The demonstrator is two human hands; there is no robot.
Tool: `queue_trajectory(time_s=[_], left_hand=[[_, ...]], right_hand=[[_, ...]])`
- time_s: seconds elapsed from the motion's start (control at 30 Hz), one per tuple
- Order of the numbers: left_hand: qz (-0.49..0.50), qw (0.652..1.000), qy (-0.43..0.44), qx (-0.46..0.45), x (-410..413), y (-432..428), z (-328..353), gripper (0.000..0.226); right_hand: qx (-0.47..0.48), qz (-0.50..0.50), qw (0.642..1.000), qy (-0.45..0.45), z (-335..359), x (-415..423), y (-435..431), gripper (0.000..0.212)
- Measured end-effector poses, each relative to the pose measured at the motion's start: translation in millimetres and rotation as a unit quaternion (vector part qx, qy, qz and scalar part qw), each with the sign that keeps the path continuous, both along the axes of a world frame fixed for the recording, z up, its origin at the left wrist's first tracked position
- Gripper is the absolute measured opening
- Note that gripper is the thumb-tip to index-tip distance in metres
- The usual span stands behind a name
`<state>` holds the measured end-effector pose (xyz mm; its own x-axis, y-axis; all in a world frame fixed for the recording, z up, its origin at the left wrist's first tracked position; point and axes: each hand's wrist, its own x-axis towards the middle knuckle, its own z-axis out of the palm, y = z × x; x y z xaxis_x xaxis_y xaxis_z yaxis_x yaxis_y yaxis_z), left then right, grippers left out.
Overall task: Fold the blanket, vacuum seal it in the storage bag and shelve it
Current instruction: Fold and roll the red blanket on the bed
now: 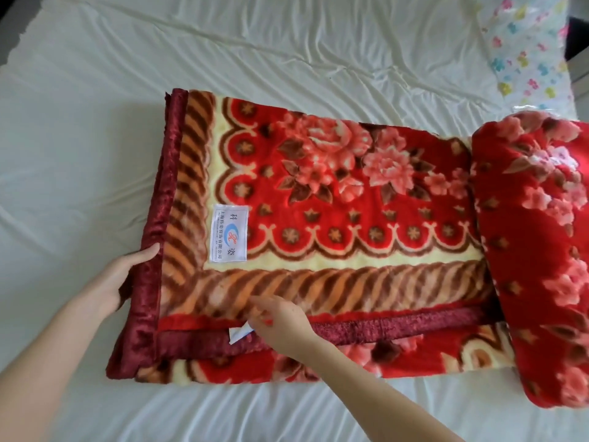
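Note:
A thick red floral blanket [318, 193] lies folded in a long strip on the bed, with a dark red satin border on its left and near edges and a white sewn label on top. Its right end [538, 250] is rolled or folded up into a fat bundle. My left hand [127, 275] grips the left border near the front corner, thumb on top and fingers underneath. My right hand [280, 323] rests on the near edge, fingers reaching onto the striped band, beside a small white tag [239, 334]. A clear storage bag [526, 52] with coloured prints lies at the far right.
A white, wrinkled bed sheet [223, 52] covers the whole bed around the blanket. A dark gap shows past the bed's edge at the top right corner [578, 43] and at the top left.

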<state>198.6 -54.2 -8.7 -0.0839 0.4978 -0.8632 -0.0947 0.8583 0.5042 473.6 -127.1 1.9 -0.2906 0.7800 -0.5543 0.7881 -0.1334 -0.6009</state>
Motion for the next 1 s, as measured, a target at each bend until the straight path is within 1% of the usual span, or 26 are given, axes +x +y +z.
queue_trajectory(time_s=[0.07, 0.13, 0.17, 0.23, 0.27, 0.3, 0.33, 0.4, 0.43, 0.5, 0.53, 0.6, 0.63, 0.67, 0.73, 0.77, 0.8, 0.83, 0.87, 0.9, 0.93, 1.0], left_hand=[[-0.034, 0.998, -0.002, 0.059, 16.7, 8.8, 19.6, 0.039], [-0.063, 0.988, 0.047, 0.13, 45.3, 19.3, 38.7, 0.029], [-0.08, 0.981, 0.07, 0.163, 63.0, 24.0, 50.6, 0.032], [-0.13, 0.965, 0.098, 0.208, 100.3, 30.9, 69.5, 0.054], [-0.161, 0.955, 0.108, 0.225, 120.0, 33.5, 76.5, 0.065], [-0.193, 0.943, 0.111, 0.248, 139.5, 35.5, 83.4, 0.069], [-0.224, 0.927, 0.106, 0.282, 160.9, 36.2, 91.2, 0.067], [-0.281, 0.89, 0.114, 0.339, 203.8, 36.7, 101.9, 0.06], [-0.309, 0.874, 0.13, 0.351, 226.5, 34.2, 109.9, 0.057], [-0.367, 0.84, 0.151, 0.369, 269.2, 25.3, 121.8, 0.051], [-0.408, 0.818, 0.151, 0.376, 291.1, 20.9, 124.9, 0.05], [-0.483, 0.778, 0.147, 0.373, 329.8, 13.2, 132.1, 0.045], [-0.499, 0.768, 0.15, 0.372, 343.3, 12.9, 133.4, 0.038], [-0.487, 0.772, 0.163, 0.374, 352.5, 16.3, 131.9, 0.029], [-0.405, 0.808, 0.216, 0.369, 359.1, 27.6, 125.0, 0.017], [-0.354, 0.834, 0.235, 0.353, 358.8, 32.4, 121.1, 0.023], [-0.305, 0.859, 0.246, 0.33, 359.4, 37.7, 116.5, 0.037], [-0.263, 0.872, 0.265, 0.315, 369.6, 42.4, 111.6, 0.051], [-0.233, 0.87, 0.303, 0.311, 372.3, 46.8, 108.1, 0.061], [-0.222, 0.854, 0.353, 0.311, 368.7, 51.9, 107.4, 0.068], [-0.23, 0.83, 0.409, 0.3, 375.9, 56.6, 105.7, 0.071], [-0.263, 0.783, 0.511, 0.239, 396.7, 62.1, 106.2, 0.076]], right_hand=[[-0.029, -0.125, 0.989, 0.076, 27.5, 0.8, 24.7, 0.045], [-0.068, -0.221, 0.957, 0.175, 55.0, 2.6, 50.0, 0.052], [-0.084, -0.255, 0.94, 0.211, 66.8, 5.0, 62.4, 0.056], [-0.104, -0.294, 0.921, 0.236, 86.0, 12.8, 84.6, 0.064], [-0.104, -0.301, 0.918, 0.236, 95.7, 19.7, 94.1, 0.068], [-0.099, -0.307, 0.916, 0.238, 103.2, 28.6, 102.6, 0.069], [-0.087, -0.312, 0.915, 0.243, 111.2, 39.4, 110.3, 0.066], [-0.046, -0.318, 0.917, 0.237, 121.1, 65.2, 123.4, 0.051], [-0.022, -0.325, 0.921, 0.213, 123.0, 80.4, 128.6, 0.052], [0.014, -0.34, 0.931, 0.129, 120.8, 114.5, 135.9, 0.061], [0.027, -0.346, 0.933, 0.096, 119.3, 131.8, 137.0, 0.059], [0.036, -0.358, 0.931, 0.061, 115.0, 164.4, 135.6, 0.045], [0.041, -0.364, 0.929, 0.046, 112.2, 178.4, 133.2, 0.037], [0.047, -0.375, 0.925, 0.036, 108.4, 191.7, 130.4, 0.033], [0.064, -0.398, 0.914, 0.042, 99.3, 219.0, 121.5, 0.037], [0.064, -0.395, 0.914, 0.067, 95.6, 231.9, 116.3, 0.041], [0.042, -0.38, 0.916, 0.12, 93.5, 242.3, 111.9, 0.045], [0.0, -0.351, 0.916, 0.193, 91.9, 256.3, 107.0, 0.05], [-0.048, -0.308, 0.916, 0.253, 92.9, 258.0, 101.1, 0.055], [-0.094, -0.263, 0.917, 0.286, 95.6, 249.1, 94.6, 0.06], [-0.137, -0.214, 0.919, 0.301, 94.4, 247.3, 88.4, 0.064], [-0.203, -0.122, 0.916, 0.324, 90.0, 246.9, 73.0, 0.066]])
